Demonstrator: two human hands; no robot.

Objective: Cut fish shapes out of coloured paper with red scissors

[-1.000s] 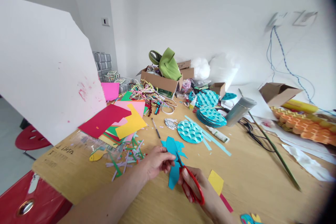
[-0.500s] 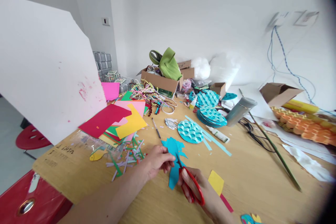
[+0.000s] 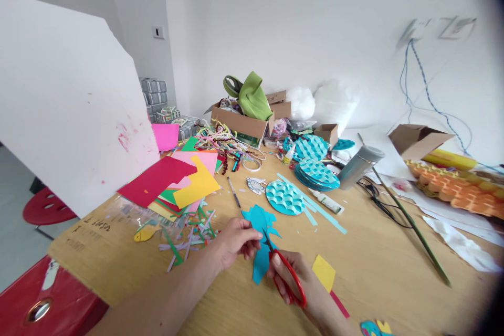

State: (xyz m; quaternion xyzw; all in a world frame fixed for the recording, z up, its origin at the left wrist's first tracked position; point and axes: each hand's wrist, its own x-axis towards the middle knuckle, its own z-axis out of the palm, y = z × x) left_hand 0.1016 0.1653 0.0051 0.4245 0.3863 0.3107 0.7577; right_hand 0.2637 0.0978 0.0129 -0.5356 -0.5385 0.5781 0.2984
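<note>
My right hand (image 3: 293,278) grips a pair of red-handled scissors (image 3: 296,284), their blades pointing up and left over blue paper. The blue paper (image 3: 260,268) has jagged, cut edges and spreads beyond both hands. Closed in a pinch, my left hand (image 3: 239,241) holds a part of that blue paper just left of the blades; the pinched bit is mostly hidden by the fingers. A pen (image 3: 233,192) and a cut-out fish drawing (image 3: 256,185) lie beyond. Right of my right hand are a yellow paper piece (image 3: 324,272) and a dark pink strip (image 3: 339,304).
Coloured paper sheets (image 3: 157,181) and paper scraps (image 3: 192,236) lie left. Turquoise scaled discs (image 3: 285,198), a glue bottle (image 3: 326,201) and a grey cylinder (image 3: 360,167) stand or lie beyond. A long green stick (image 3: 413,226) crosses the right side. A cardboard box (image 3: 240,122) sits at the back.
Almost nothing differs. Both hands, the scissors and the blue paper keep nearly the same place, with only a very slight shift of the view.
</note>
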